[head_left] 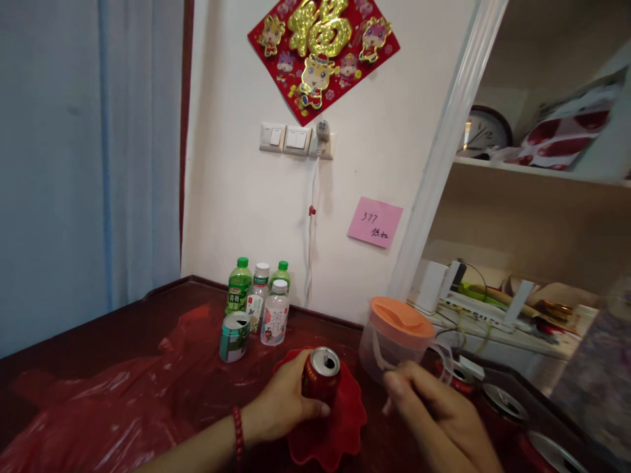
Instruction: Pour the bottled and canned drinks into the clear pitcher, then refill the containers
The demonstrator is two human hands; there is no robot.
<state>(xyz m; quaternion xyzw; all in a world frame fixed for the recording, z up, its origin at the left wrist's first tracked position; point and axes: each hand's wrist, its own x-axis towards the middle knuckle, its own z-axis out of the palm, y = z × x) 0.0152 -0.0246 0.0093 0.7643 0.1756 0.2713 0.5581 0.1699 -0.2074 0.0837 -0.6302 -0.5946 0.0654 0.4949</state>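
Note:
My left hand (pixel 279 402) is wrapped round an opened red drink can (pixel 319 387), upright over a red scalloped dish (pixel 351 408). Whether the can's base touches the dish is hidden. My right hand (pixel 438 417), slightly blurred, has its fingers closed in a pinch on a thin pale strip (pixel 378 353), whose kind I cannot make out. Just behind that hand stands a clear plastic pitcher (pixel 367 345) with an orange lid (pixel 401 316).
Several plastic bottles (pixel 275 315) and a green can (pixel 233 341) stand behind the dish. A crumpled red plastic bag (pixel 113 401) spreads over the left of the dark table. More red cans (pixel 503 410) line the right edge, near a cluttered shelf (pixel 517 328).

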